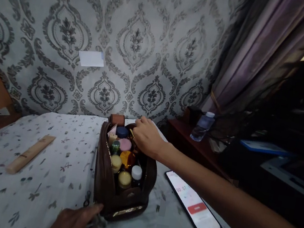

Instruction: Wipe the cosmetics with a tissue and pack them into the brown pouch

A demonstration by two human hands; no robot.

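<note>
The bag [105, 199] stands between tube [30, 154] and phone [192, 205].

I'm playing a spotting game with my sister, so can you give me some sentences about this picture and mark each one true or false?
1. The brown bag is open, with lidded containers inside. True.
2. The right hand is on the phone. False: that hand is at the far right edge of the bag, and the phone lies on the sheet.
3. The phone's screen is lit. True.
4. The left hand is deep inside the bag. False: it is outside, by the near left corner.
5. A long tan item lies to the left of the bag. True.
6. The clear bottle has a red cap. False: its cap is white.
</note>
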